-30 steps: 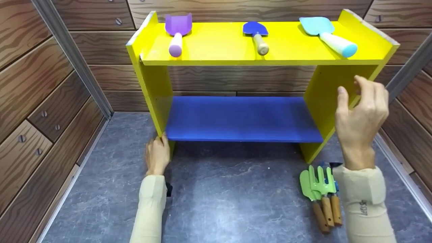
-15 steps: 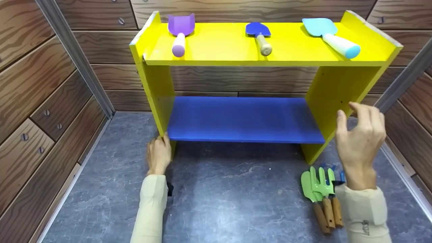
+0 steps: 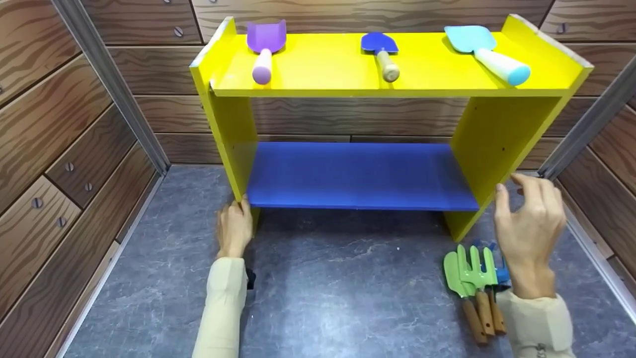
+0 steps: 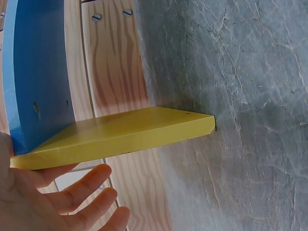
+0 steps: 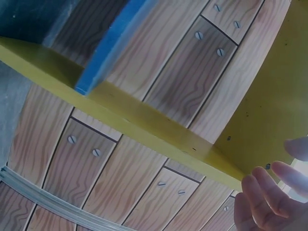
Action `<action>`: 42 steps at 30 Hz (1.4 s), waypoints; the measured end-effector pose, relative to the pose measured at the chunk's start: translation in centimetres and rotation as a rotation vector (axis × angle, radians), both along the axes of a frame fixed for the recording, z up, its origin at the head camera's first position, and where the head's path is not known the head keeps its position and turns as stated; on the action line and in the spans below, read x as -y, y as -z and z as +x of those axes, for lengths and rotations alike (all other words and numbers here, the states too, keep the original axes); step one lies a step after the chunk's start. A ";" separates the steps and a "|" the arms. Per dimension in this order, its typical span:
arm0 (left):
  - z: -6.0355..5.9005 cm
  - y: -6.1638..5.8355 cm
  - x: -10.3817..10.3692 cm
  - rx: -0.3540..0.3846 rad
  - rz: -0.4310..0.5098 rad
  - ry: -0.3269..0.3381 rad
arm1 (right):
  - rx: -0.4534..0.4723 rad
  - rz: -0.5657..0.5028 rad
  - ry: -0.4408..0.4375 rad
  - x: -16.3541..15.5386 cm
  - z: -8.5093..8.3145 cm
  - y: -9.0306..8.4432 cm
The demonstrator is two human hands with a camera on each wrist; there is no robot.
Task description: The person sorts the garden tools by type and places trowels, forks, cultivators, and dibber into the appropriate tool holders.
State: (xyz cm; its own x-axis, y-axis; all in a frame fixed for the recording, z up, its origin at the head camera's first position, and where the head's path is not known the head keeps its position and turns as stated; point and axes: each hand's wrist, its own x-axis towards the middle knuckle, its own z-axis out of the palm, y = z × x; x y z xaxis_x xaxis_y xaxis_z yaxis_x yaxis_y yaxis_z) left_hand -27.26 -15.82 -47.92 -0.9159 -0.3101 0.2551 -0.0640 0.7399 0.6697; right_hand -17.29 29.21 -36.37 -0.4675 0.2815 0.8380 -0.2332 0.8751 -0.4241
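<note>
A yellow shelf unit [image 3: 223,144] with a blue lower shelf [image 3: 362,176] stands on the grey floor. My left hand [image 3: 234,226] holds its left side panel at the blue shelf's front corner. In the left wrist view the fingers [image 4: 89,187] lie along the panel's outer face. My right hand [image 3: 530,223] is raised by the right side panel [image 3: 497,144], fingers loosely bent, holding nothing. Below it lie garden hand tools: a green hand fork [image 3: 478,271], a green trowel [image 3: 453,273] and a blue-headed tool [image 3: 503,274], partly hidden by the right wrist.
On the yellow top board rest a purple scoop [image 3: 267,37], a dark blue trowel [image 3: 379,43] and a light blue trowel [image 3: 469,39]. Wood-patterned walls [image 3: 164,72] enclose the back and both sides.
My right hand has come down along the right side panel, from near the top board to about the blue shelf's height. My left hand stays on the left panel.
</note>
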 end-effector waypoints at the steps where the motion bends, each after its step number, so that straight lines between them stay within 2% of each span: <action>1: 0.0 0.0 0.0 0.001 0.002 0.000 | -0.001 -0.006 0.003 0.0 0.0 0.2; 12: 0.1 0.0 -0.1 0.002 0.012 -0.001 | 0.040 -0.014 -0.006 -0.8 0.6 3.0; 33: 0.1 -0.1 -0.1 -0.007 0.003 0.000 | 0.133 0.055 -0.016 -1.6 2.6 6.4; 42: 0.1 0.1 0.0 0.011 0.012 0.000 | 0.181 0.063 -0.006 -2.0 3.5 8.1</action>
State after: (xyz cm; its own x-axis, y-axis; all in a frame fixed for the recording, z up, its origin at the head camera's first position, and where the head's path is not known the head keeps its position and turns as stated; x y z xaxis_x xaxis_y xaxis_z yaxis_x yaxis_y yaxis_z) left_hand -27.17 -15.83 -47.97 -0.9185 -0.3133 0.2410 -0.0718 0.7318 0.6778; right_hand -13.76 31.19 -44.50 -0.6136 0.2279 0.7560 -0.1632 0.9002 -0.4038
